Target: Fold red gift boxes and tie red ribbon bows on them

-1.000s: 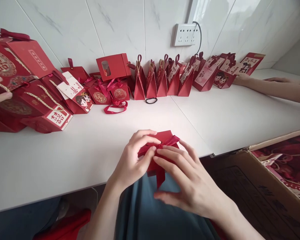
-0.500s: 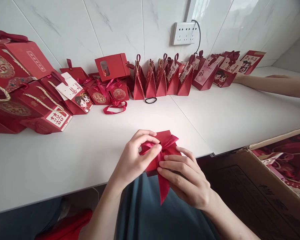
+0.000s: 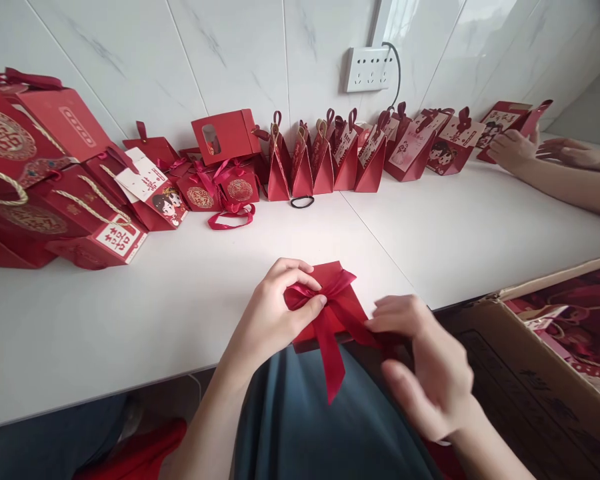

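A small red gift box [image 3: 347, 308] lies at the near edge of the white counter [image 3: 155, 300], with a red ribbon [image 3: 330, 350] tied over its top and one tail hanging down past the edge. My left hand [image 3: 273, 317] is closed, pinching the ribbon's knot and a loop against the box. My right hand [image 3: 425, 363] is just right of the box, fingers curled round the other ribbon end and drawn out to the right.
Along the tiled wall stands a row of red pointed gift bags [image 3: 325, 160], with larger red bags with rope handles [image 3: 55, 193] at the left. A black hair tie [image 3: 303, 201] lies before them. Another person's hands [image 3: 517, 148] handle a red box at the far right. An open cardboard box [image 3: 545, 373] sits at the lower right.
My right hand has moved from over the box to its right, pulling a ribbon end outward. The other person's hands have lifted to a red box. My left hand has stayed on the knot.
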`<state>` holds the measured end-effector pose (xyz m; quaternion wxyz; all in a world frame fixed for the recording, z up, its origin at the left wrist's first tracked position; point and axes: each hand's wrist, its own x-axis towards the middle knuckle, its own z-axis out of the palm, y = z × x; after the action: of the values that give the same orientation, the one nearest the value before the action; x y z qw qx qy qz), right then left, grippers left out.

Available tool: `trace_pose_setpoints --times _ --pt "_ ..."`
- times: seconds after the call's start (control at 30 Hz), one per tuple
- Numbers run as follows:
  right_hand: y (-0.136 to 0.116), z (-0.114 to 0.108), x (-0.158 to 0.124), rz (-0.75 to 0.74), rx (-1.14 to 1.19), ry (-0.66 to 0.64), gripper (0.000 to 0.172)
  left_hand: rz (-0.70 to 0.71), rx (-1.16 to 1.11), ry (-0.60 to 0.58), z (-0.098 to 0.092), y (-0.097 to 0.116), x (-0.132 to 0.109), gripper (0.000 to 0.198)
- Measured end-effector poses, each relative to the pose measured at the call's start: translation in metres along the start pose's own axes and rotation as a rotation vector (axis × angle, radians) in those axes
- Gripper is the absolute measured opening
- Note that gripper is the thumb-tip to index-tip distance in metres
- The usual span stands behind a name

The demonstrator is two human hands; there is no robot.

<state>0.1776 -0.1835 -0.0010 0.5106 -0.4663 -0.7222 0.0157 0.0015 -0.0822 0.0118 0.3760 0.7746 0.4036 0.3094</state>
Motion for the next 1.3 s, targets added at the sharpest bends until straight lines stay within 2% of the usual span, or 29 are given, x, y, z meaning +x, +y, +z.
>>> trace_pose_setpoints --times 0.07,0.13,0.2,0.23,0.33,0.5,0.83,0.93,1.07,1.13,1.2,1.23,1.27,1.3 --pt "-0.005 -0.009 0.000 0.357 0.015 -0.081 0.037 -0.008 0.001 -0.016 -0.001 0.001 0.000 0.007" --pt "-0.008 -0.013 -0.001 0.636 0.076 -0.323 0.047 -0.007 0.008 -0.023 -0.002 0.001 -0.001 0.007" --pt "-0.010 -0.012 -0.002 0.765 0.168 -0.518 0.049 -0.005 0.014 -0.021 -0.002 0.002 0.000 0.006" --pt "-0.010 -0.011 -0.002 0.800 0.202 -0.550 0.049 -0.005 0.015 -0.019 -0.002 0.002 0.000 0.005" --pt "-0.008 -0.007 -0.003 0.824 0.265 -0.548 0.048 -0.002 0.017 -0.010 -0.001 0.002 0.000 0.005" --pt "-0.001 -0.010 -0.004 0.749 0.374 -0.551 0.046 -0.001 0.027 -0.001 -0.001 0.002 0.001 0.005" --pt "0.011 -0.014 -0.011 0.583 0.530 -0.365 0.050 -0.017 0.003 0.001 -0.001 0.001 0.000 0.008" --pt "0.014 -0.020 -0.013 0.561 0.554 -0.412 0.054 -0.024 0.001 0.003 -0.001 0.001 0.000 0.008" --pt "0.024 -0.032 -0.009 0.595 0.627 -0.592 0.049 -0.034 -0.019 -0.006 0.000 0.002 -0.002 0.008" --pt "0.032 -0.033 -0.001 0.643 0.610 -0.503 0.050 0.018 -0.063 0.076 0.001 0.001 -0.005 0.014" --pt "0.038 -0.027 0.013 0.715 0.446 -0.292 0.053 0.064 -0.114 0.289 0.000 0.000 -0.008 0.019" --pt "0.040 -0.022 0.020 0.754 0.326 -0.214 0.054 0.053 -0.116 0.404 -0.001 0.000 -0.009 0.018" --pt "0.040 -0.016 0.028 0.784 0.234 -0.195 0.054 0.009 -0.093 0.481 -0.002 0.001 -0.010 0.016" --pt "0.040 -0.010 0.035 0.800 0.178 -0.204 0.054 -0.062 -0.045 0.506 -0.003 0.001 -0.011 0.020"
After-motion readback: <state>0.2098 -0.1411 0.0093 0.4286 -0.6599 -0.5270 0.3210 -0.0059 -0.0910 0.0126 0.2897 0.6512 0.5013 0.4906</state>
